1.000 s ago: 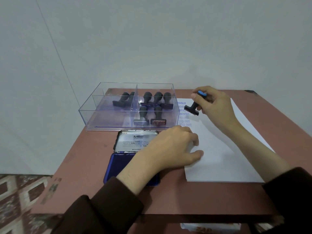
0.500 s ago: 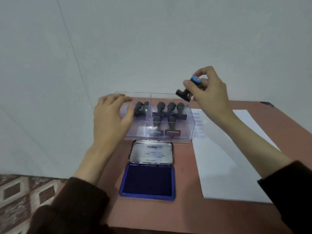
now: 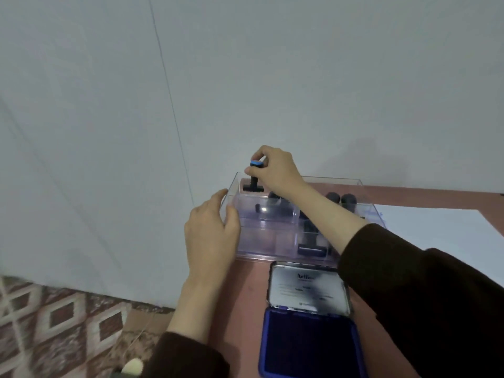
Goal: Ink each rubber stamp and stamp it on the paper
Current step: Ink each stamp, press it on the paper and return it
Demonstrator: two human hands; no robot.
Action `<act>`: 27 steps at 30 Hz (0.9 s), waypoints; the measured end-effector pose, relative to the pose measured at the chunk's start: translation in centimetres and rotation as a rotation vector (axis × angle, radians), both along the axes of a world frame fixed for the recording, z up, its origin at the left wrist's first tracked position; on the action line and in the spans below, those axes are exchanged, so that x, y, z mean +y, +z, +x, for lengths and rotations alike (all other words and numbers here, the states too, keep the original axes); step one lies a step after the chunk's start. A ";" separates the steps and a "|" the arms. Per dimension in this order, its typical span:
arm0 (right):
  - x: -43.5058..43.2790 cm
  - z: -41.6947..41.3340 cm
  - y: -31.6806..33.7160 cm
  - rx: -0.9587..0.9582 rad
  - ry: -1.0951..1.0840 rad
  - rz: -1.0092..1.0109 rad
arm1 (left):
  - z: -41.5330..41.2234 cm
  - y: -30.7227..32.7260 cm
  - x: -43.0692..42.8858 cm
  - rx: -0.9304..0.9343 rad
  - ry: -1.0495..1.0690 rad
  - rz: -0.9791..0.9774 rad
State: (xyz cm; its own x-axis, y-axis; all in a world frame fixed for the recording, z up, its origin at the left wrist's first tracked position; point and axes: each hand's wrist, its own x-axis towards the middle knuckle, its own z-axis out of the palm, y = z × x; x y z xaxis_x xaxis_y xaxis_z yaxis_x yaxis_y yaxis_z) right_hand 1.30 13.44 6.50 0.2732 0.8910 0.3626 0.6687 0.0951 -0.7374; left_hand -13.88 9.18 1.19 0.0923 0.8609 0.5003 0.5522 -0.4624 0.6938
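My right hand (image 3: pixel 275 170) pinches a black rubber stamp with a blue cap (image 3: pixel 254 177) by its top, upright, above the far left compartment of a clear plastic box (image 3: pixel 261 238). My left hand (image 3: pixel 211 230) rests against the box's left wall with fingers relaxed. Several other black stamps (image 3: pixel 341 200) stand in the box's right part, partly hidden by my right forearm. An open blue ink pad (image 3: pixel 308 342) with its silver lid raised lies in front of the box. The white paper (image 3: pixel 441 230) lies to the right.
The reddish table (image 3: pixel 245 309) stands against a pale wall; its left edge runs just left of my left hand. A patterned floor (image 3: pixel 60 323) shows below left. The paper bears faint blue stamped text (image 3: pixel 377 214) near the box.
My right hand has carried the blue-capped stamp leftward from above the box's middle to over its far left compartment. My left hand stays at the box's left side. The camera has swung left.
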 end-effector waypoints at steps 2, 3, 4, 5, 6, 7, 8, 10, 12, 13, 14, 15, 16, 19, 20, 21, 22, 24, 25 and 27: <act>0.9 -0.4 -0.3 -0.047 -0.009 -0.063 | 0.0 -0.1 0.0 0.002 -0.003 0.005; 1.1 -0.5 -0.4 -0.063 -0.008 -0.092 | 0.0 -0.1 0.1 0.002 0.000 0.005; 1.1 -0.6 -0.5 -0.069 -0.001 -0.118 | 0.0 -0.1 0.1 0.003 0.002 0.003; 1.2 -0.7 -0.5 -0.072 0.008 -0.141 | 0.0 0.0 0.1 0.004 0.003 0.000; 1.1 -0.8 -0.5 -0.081 0.016 -0.158 | 0.0 0.0 0.1 0.005 0.005 -0.004; 1.1 -0.9 -0.5 -0.094 0.019 -0.173 | 0.0 0.0 0.1 0.005 0.006 -0.005; 1.1 -1.0 -0.4 -0.108 0.019 -0.186 | 0.0 0.0 0.1 0.005 0.007 -0.006; 1.2 -1.3 -0.3 -0.118 0.022 -0.222 | 0.0 0.0 0.1 0.007 0.008 -0.012; 1.2 -1.5 -0.3 -0.111 0.031 -0.276 | 0.0 -0.1 0.1 0.009 0.006 -0.021; 1.2 -1.6 -0.3 -0.114 0.035 -0.301 | 0.0 -0.1 0.1 0.008 0.004 -0.020; 1.1 -1.6 -0.4 -0.115 0.037 -0.323 | 0.0 -0.1 0.0 0.005 0.004 -0.019; 1.1 -1.6 -0.4 -0.114 0.034 -0.343 | 0.0 -0.1 0.0 0.000 0.006 -0.022; 1.1 -1.6 -0.4 -0.116 0.030 -0.360 | 0.0 -0.1 0.1 -0.002 0.008 -0.028; 1.1 -1.7 -0.4 -0.149 0.023 -0.391 | 0.0 -0.1 0.1 0.001 0.004 -0.032; 1.1 -1.7 -0.4 -0.168 0.026 -0.394 | 0.0 -0.1 0.1 0.000 -0.003 -0.029; 1.1 -1.8 -0.4 -0.185 0.030 -0.396 | 0.0 -0.1 0.1 -0.005 -0.008 -0.030; 1.1 -1.8 -0.3 -0.196 0.034 -0.397 | 0.0 -0.1 0.1 -0.009 -0.010 -0.032; 1.1 -1.8 -0.3 -0.214 0.030 -0.397 | 0.0 -0.1 0.2 -0.014 -0.005 -0.033; 1.1 -1.8 -0.3 -0.227 0.024 -0.389 | 0.0 -0.1 0.2 -0.015 -0.003 -0.032; 1.3 -1.5 -0.3 -0.257 -0.011 -0.346 | 0.1 -0.1 0.2 -0.019 -0.005 -0.034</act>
State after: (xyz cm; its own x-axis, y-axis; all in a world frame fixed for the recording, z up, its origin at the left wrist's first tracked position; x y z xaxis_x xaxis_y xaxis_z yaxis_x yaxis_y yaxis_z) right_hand -0.22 14.72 6.17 0.2230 0.9696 0.1005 0.8345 -0.1366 -0.5337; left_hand -13.79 9.38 1.05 0.0878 0.8769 0.4727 0.5363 -0.4415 0.7194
